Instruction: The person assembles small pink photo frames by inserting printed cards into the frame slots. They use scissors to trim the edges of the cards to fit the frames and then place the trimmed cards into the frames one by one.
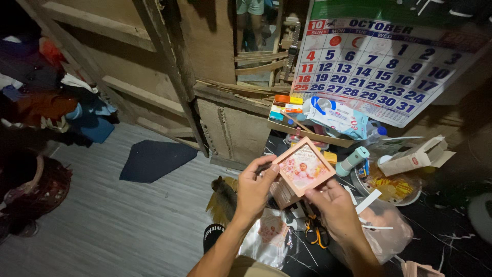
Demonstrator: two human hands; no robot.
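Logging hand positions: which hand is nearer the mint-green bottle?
Right. The right hand holds the pink picture frame just below the bottle; the left hand grips the frame's far side.

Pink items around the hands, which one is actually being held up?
The small pink square photo frame, pinched between both hands; the pink plastic bag lies on the table.

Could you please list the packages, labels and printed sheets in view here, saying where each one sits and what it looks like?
Wall calendar: hangs at upper right, large white sheet, green top, blue and red numerals.
Wipes pack: on the shelf under the calendar, soft, white and blue.
Small boxes: left of that pack, orange, yellow, blue.
Carton: right, white, opened, lying down.
Framed picture: held by left hand and right hand, square, pink.
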